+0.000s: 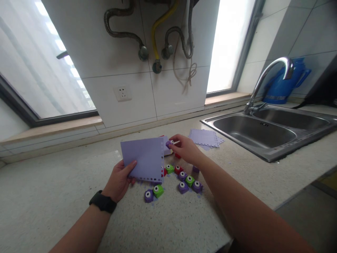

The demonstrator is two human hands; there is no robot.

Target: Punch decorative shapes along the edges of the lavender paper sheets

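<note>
My left hand [119, 179] grips a sheet of lilac paper [143, 156] by its lower left edge, thumb on top. Small shaped holes run along the sheet's right and bottom edges. At the upper right of the sheet, my right hand [185, 147] is closed on a purple craft punch [170, 143]. Below lie more craft punches: a green one [158, 190], a purple one [149, 195], a red one [178, 170] and several others in a cluster. Part of the punches is hidden behind the sheet.
A stack of lilac sheets with punched edges [202, 137] lies right of my right hand. Beyond it is a steel sink [237, 154] with a tap [259, 86]. A blue jug [283, 88] stands behind. Tiny paper bits are scattered on the speckled counter [126, 225].
</note>
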